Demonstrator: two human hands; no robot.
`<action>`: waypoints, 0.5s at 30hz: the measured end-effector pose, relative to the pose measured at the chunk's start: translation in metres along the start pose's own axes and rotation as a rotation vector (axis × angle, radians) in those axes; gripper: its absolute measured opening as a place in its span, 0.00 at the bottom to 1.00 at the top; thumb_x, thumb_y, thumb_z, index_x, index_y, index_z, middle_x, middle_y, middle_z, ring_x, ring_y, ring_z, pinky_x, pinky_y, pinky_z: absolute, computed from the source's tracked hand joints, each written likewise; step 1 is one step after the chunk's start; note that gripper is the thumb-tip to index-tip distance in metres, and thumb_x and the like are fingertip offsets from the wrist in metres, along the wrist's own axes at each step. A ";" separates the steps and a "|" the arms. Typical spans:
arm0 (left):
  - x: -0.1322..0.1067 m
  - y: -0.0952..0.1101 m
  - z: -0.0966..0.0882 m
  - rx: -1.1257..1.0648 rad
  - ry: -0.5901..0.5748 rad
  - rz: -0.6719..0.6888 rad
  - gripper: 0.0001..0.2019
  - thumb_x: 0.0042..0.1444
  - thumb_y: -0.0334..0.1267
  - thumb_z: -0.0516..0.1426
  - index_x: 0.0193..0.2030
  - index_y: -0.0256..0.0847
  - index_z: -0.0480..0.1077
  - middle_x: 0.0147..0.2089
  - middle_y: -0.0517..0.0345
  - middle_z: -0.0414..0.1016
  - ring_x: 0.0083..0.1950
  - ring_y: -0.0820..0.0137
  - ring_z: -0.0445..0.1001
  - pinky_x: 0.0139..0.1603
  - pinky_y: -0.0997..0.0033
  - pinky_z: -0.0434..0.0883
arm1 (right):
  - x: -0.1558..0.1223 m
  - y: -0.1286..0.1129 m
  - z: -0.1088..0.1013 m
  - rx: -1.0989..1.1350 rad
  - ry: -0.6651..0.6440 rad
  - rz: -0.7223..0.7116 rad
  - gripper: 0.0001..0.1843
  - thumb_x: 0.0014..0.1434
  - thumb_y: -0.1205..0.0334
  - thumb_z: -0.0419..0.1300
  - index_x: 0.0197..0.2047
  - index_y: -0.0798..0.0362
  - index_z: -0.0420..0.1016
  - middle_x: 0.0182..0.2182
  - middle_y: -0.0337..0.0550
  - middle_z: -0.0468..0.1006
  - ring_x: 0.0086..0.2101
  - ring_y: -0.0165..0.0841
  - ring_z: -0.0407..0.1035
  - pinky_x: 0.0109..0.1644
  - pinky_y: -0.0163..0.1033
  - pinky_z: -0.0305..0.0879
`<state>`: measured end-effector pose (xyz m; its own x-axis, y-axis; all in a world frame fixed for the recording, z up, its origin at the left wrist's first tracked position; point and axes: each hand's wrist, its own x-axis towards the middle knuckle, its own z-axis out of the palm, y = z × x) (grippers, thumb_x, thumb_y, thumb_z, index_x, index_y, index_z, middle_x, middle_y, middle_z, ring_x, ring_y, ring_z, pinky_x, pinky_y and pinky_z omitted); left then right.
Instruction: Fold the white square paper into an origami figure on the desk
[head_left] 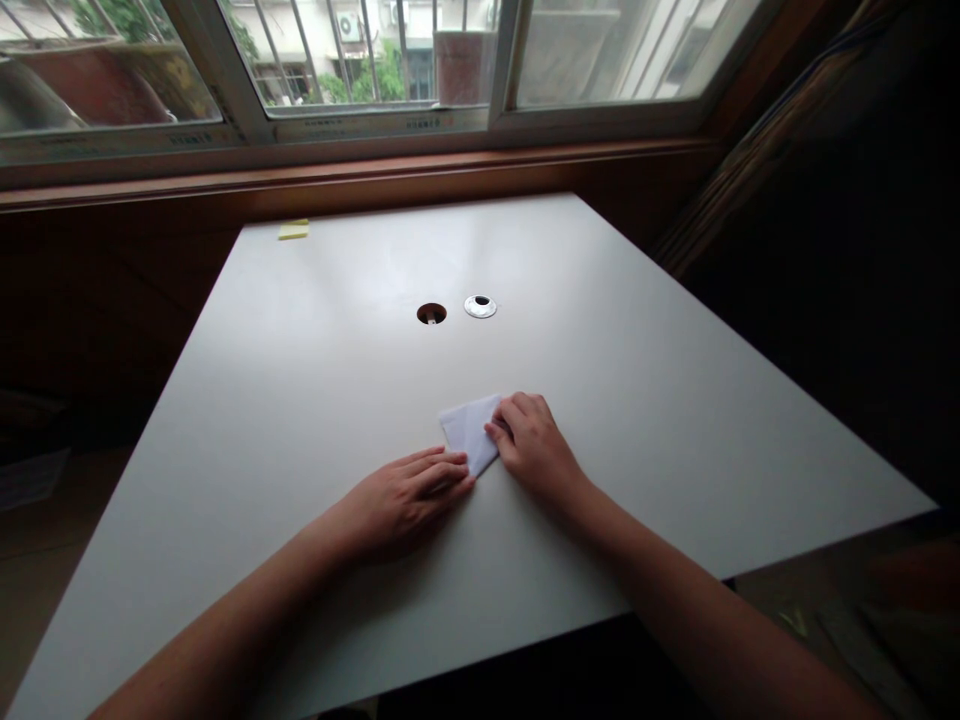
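Observation:
A small folded piece of white paper (471,428) lies on the white table (315,400), between my two hands. My left hand (420,487) rests on the tabletop with its fingers stretched out, the fingertips touching the paper's lower left corner. At the paper's right edge, my right hand (531,432) has its fingers bent, with thumb and forefinger pinching that side. The part of the paper under the right fingers is hidden.
Beyond the paper are a round hole (431,314) in the tabletop and a silvery ring-shaped cover (480,307) beside it. A yellow pad of paper (293,230) sits at the far left edge. Behind the table runs a wooden ledge (360,173) under a window.

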<state>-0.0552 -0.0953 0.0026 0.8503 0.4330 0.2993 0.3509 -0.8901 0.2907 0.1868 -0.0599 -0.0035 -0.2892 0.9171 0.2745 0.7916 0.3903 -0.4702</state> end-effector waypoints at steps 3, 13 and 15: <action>0.000 0.001 -0.001 0.001 -0.014 0.002 0.22 0.68 0.32 0.49 0.68 0.41 0.58 0.60 0.46 0.72 0.67 0.62 0.66 0.71 0.53 0.63 | 0.000 0.000 0.000 -0.018 -0.003 -0.013 0.05 0.64 0.67 0.56 0.35 0.50 0.67 0.38 0.49 0.70 0.44 0.44 0.60 0.52 0.50 0.62; 0.000 0.000 0.000 0.020 -0.037 0.026 0.23 0.68 0.31 0.49 0.68 0.39 0.59 0.59 0.46 0.73 0.67 0.60 0.66 0.71 0.51 0.62 | 0.001 0.000 0.003 -0.075 -0.025 -0.016 0.04 0.64 0.67 0.54 0.36 0.51 0.67 0.39 0.50 0.68 0.45 0.45 0.59 0.52 0.51 0.62; 0.000 0.000 0.000 0.006 -0.032 0.024 0.23 0.68 0.31 0.49 0.68 0.40 0.59 0.59 0.46 0.73 0.67 0.61 0.66 0.72 0.52 0.62 | 0.000 0.001 0.003 -0.082 -0.024 -0.022 0.04 0.64 0.67 0.54 0.36 0.50 0.67 0.39 0.50 0.68 0.45 0.45 0.59 0.53 0.51 0.61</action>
<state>-0.0555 -0.0949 0.0028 0.8708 0.4065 0.2765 0.3322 -0.9012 0.2785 0.1856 -0.0593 -0.0066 -0.3192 0.9103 0.2635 0.8260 0.4036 -0.3936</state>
